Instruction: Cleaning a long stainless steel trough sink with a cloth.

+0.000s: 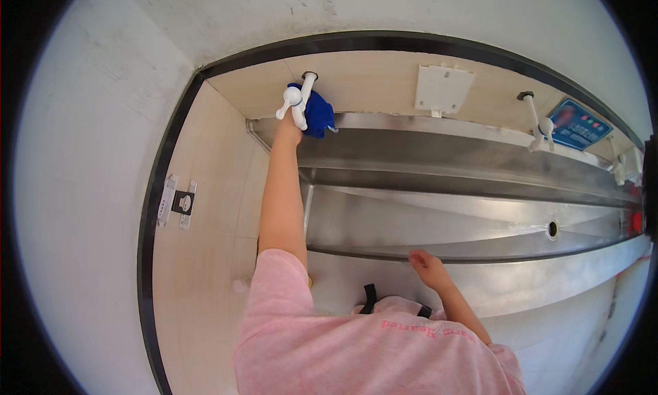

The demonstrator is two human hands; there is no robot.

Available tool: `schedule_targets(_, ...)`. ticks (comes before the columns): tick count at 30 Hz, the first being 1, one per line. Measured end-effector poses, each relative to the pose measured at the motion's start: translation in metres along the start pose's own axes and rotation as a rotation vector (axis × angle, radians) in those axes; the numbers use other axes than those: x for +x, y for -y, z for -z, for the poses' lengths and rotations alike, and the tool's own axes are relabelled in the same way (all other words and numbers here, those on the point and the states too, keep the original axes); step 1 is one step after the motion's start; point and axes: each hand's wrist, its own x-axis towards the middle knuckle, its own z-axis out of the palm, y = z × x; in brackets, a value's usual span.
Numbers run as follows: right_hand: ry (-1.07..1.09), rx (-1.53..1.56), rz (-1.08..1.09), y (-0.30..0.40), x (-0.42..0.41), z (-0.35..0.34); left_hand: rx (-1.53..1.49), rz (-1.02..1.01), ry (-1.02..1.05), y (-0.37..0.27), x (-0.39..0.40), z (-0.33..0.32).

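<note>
My left hand (293,129) reaches to the back wall, just below a white plastic tap (293,96) with a lever handle. A blue cloth (320,114) is bunched behind and beside the tap, in my left hand's grip; the tap and cloth hide most of the fingers. My right hand (429,270) hovers by the front rim of a long stainless steel trough sink (390,215). Its fingers are loosely curled, and nothing shows in them.
Along the back wall are a white plate (444,89), a second white tap (538,127) and a blue sign (580,123) bearing writing. The sink has a round drain hole (552,229). A tiled side wall (205,271) stands close on the left.
</note>
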Motion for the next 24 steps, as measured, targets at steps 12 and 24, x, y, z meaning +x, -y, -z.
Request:
schedule_targets(12,0.124,-0.239,-0.025,-0.038,-0.028,0.004,0.921,-0.493,-0.292,-0.002,-0.087,-0.062)
schedule_targets(24,0.220,-0.572,0.065,-0.033,-0.021,0.003,1.455,-1.155,-0.435,-0.017,-0.078,-0.071)
